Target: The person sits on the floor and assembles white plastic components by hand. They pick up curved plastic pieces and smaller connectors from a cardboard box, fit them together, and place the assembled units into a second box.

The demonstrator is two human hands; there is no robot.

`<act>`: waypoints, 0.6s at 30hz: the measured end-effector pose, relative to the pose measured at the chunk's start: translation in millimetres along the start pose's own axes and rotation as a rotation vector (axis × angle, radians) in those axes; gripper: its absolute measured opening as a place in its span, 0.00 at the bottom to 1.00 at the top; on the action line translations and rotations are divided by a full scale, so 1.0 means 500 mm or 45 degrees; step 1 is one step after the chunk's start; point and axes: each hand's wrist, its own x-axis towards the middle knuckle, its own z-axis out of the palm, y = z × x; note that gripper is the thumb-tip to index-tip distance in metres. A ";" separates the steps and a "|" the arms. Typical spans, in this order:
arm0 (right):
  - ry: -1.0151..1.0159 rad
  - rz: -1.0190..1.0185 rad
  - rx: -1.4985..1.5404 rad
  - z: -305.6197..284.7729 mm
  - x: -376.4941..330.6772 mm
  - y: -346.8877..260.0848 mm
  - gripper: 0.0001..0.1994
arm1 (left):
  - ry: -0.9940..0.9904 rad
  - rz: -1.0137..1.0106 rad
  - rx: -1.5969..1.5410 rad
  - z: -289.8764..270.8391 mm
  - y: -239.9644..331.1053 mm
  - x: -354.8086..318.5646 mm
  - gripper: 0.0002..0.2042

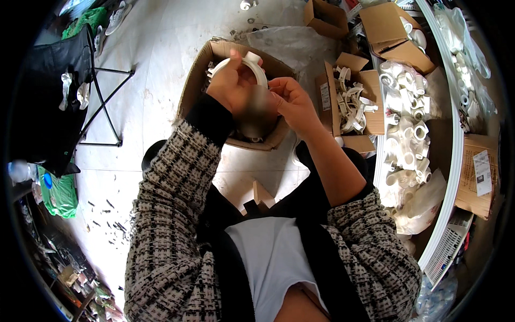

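A white plastic ring-shaped pipe clamp [259, 71] is held up over an open cardboard box [194, 80]. My left hand [229, 86] is closed around the ring's left side, thumb pointing away from me. At the ring's right edge, the fingers of my right hand [294, 104] are pinched together; whatever lies between them is too small to make out. A blurred patch between my hands hides part of the ring and the box's inside. Some white plastic pieces [210, 70] show inside the box by its left wall.
To the right stands a cardboard box of white clamp pieces [351, 104]. Beyond it, a shelf holds bagged white pipe fittings [407, 145]. A black folding chair [51, 96] and a green bag [56, 193] are on the left. Small dark bits [115, 225] litter the floor.
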 end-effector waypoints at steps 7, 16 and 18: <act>0.204 -0.070 -0.257 -0.024 0.003 -0.004 0.21 | -0.301 0.192 0.360 0.017 -0.065 -0.013 0.10; 0.167 -0.037 -0.519 -0.054 -0.009 -0.044 0.17 | -0.375 0.190 0.625 0.016 -0.062 -0.022 0.08; 0.158 -0.046 -0.516 -0.055 -0.009 -0.043 0.17 | -0.393 0.208 0.613 0.015 -0.063 -0.021 0.08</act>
